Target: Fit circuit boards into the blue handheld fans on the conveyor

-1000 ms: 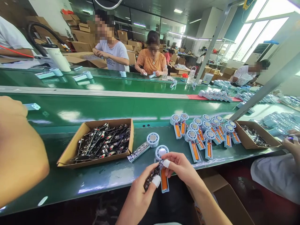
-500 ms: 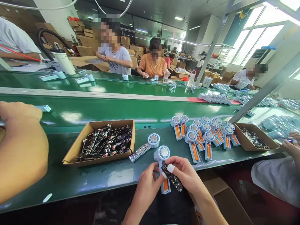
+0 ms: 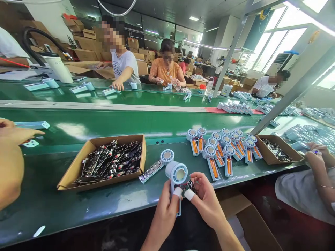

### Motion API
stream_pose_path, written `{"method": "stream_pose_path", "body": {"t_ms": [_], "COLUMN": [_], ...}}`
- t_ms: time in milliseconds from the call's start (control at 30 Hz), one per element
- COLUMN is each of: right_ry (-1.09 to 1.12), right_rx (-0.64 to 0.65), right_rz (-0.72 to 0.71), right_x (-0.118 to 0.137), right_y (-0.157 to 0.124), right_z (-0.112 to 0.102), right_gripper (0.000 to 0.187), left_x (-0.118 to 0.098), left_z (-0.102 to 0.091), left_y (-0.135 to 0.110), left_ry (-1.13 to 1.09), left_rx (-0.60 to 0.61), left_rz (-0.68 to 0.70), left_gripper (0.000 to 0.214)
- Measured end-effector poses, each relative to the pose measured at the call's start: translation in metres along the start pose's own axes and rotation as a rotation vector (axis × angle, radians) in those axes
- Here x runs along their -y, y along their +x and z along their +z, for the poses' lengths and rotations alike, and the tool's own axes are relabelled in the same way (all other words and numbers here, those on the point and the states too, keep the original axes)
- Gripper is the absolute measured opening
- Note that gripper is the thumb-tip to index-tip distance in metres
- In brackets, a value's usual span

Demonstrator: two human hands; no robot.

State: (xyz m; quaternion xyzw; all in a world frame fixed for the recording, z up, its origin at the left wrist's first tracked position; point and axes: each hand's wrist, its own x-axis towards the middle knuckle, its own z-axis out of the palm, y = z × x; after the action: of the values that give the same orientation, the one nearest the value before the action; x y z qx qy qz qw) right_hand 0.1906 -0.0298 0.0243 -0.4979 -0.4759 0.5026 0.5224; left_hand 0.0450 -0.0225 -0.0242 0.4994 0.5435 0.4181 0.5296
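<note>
1. Head view, hands: the left hand [image 3: 167,204] grips a blue fan [image 3: 176,172] by its handle; the right hand [image 3: 205,195] pinches a dark circuit board [image 3: 192,186] at the fan's 4 o'clock, fingers hiding much of it.
2. Head view, around the fan: a second fan [image 3: 167,156] lies near at 11 o'clock, a carton of boards [image 3: 75,162] at 9, clustered fans [image 3: 209,151] at 2. A neighbour's forearm [image 3: 10,170] juts in at 9; a slanting post [image 3: 288,99] crosses the view at 2.

Smooth plastic housing [image 3: 176,173], glossy bench [image 3: 102,198]
</note>
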Motion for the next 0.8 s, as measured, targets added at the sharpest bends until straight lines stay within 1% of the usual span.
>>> {"method": "stream_pose_path", "body": {"t_ms": [67,133,167,200,267,333,367,400,433,500,533,600,633,700,800], "right_ry": [-0.162,-0.421,-0.575,-0.734,-1.018,-1.178,-1.193,-1.166,-1.106,-0.911,-0.787,-0.521,-0.399,-0.223,-0.099], "right_rx": [-0.029,-0.023,0.005,0.048,0.182,0.372,0.471,0.55,0.602,0.632,0.617,0.573,0.542,0.466,0.366], "right_rz": [-0.018,-0.083,-0.133,-0.185,-0.258,-0.279,-0.287,-0.301,-0.313,-0.282,-0.226,-0.054,0.031,0.142,0.2], "right_x": [-0.005,-0.006,-0.005,-0.002,0.009,0.022,0.028,0.032,0.034,0.033,0.029,0.018,0.012,0.001,-0.009], "right_y": [0.003,0.006,0.007,0.008,0.008,0.007,0.007,0.006,0.007,0.008,0.009,0.011,0.012,0.011,0.008], "right_z": [-0.002,-0.006,-0.008,-0.01,-0.013,-0.014,-0.013,-0.013,-0.011,-0.008,-0.006,-0.001,0.002,0.008,0.014], "right_gripper": [0.03,0.013,0.009,0.013,0.023,0.019,0.017,0.019,0.021,0.027,0.033,0.048,0.054,0.063,0.065], "left_x": [0.001,0.0,0.0,-0.002,-0.007,-0.014,-0.017,-0.02,-0.023,-0.025,-0.024,-0.021,-0.018,-0.012,-0.004], "left_z": [-0.003,-0.006,-0.007,-0.008,-0.011,-0.014,-0.015,-0.016,-0.017,-0.018,-0.019,-0.02,-0.021,-0.022,-0.021], "left_y": [0.001,0.002,0.003,0.003,0.004,0.005,0.006,0.006,0.007,0.007,0.007,0.005,0.004,0.001,-0.003], "left_ry": [-0.022,-0.012,0.007,0.032,0.08,0.113,0.12,0.113,0.084,-0.052,-0.151,-0.337,-0.397,-0.433,-0.346], "left_rx": [-0.049,-0.074,-0.08,-0.081,-0.075,-0.069,-0.069,-0.066,-0.055,0.015,0.073,0.183,0.209,0.203,0.178], "left_rz": [-0.007,-0.003,0.005,0.016,0.04,0.048,0.041,0.03,0.016,-0.019,-0.035,-0.071,-0.085,-0.1,-0.072], "left_gripper": [0.048,0.049,0.048,0.048,0.046,0.043,0.041,0.039,0.038,0.039,0.042,0.051,0.054,0.052,0.055]}}
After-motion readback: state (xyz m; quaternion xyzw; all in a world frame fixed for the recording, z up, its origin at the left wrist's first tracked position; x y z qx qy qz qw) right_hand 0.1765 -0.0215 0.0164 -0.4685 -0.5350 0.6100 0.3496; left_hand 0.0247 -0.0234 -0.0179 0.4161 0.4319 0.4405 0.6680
